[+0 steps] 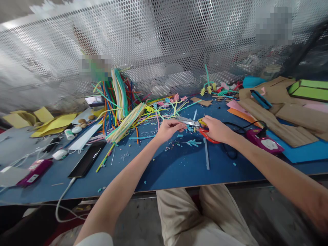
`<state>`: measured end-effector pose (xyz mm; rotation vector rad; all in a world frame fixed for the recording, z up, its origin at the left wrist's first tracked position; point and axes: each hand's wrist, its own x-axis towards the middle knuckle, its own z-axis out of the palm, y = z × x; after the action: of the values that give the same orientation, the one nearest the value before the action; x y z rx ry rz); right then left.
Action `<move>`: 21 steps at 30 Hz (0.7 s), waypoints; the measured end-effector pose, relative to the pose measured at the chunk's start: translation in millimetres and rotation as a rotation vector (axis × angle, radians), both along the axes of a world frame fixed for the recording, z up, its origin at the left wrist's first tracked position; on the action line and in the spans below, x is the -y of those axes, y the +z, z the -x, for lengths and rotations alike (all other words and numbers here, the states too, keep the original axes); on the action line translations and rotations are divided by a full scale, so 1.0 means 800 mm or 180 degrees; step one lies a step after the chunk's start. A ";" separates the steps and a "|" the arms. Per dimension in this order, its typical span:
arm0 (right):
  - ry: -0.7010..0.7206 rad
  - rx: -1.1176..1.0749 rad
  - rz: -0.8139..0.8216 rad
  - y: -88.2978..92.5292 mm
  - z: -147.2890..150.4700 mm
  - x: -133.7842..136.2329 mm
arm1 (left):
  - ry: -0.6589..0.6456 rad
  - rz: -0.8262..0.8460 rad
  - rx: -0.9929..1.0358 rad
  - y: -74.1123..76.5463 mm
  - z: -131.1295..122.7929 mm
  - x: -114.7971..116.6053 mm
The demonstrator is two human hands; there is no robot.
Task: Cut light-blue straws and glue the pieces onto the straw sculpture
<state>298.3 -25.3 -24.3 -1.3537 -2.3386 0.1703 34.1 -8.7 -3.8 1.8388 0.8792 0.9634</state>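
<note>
My right hand (216,129) grips a pair of scissors (189,122) with red and yellow handles, its metal blades pointing left. Close to the blade tips, my left hand (168,130) has its thumb and fingers pinched together; what lies between them is too small to make out. On the blue tabletop just below the hands lies a trimmed blue pipe-cleaner sprig (193,142). Beyond them stand pipe-cleaner flowers (176,99) in pink, blue and yellow. A clear narrow strip (206,155) rests under the scissors.
Bundled pipe cleaners (120,95) stand at back left, another pale bundle (128,124) before them. A black phone (87,160) with a white cable lies left. Purple power strips (265,140), cardboard (276,118) and coloured sheets sit right. A perforated metal screen (179,44) closes the back.
</note>
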 end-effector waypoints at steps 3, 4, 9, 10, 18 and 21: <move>-0.0060 -0.0174 -0.0063 -0.001 -0.006 -0.006 | -0.0188 -0.0617 -0.0728 0.005 0.014 -0.011; -0.0081 -0.0183 -0.0087 0.000 -0.008 -0.007 | -0.0311 -0.0791 -0.0990 0.005 0.019 -0.015; -0.0152 -0.0241 -0.0117 0.005 -0.012 -0.005 | -0.0693 -0.1146 -0.1753 0.001 0.035 -0.029; -0.0160 -0.0277 -0.0112 0.006 -0.010 -0.005 | -0.0692 -0.1169 -0.1798 0.000 0.036 -0.030; -0.0440 -0.0659 -0.0199 0.005 -0.007 -0.005 | -0.0074 -0.1246 -0.1895 -0.005 0.024 -0.021; -0.0520 -0.0751 -0.0186 0.008 -0.008 -0.005 | 0.0403 -0.1630 -0.2048 -0.008 0.005 -0.005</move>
<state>304.7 -21.6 -17.7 -1.4066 -2.0157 0.1989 29.9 -4.7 -9.8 2.6380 1.2162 0.7103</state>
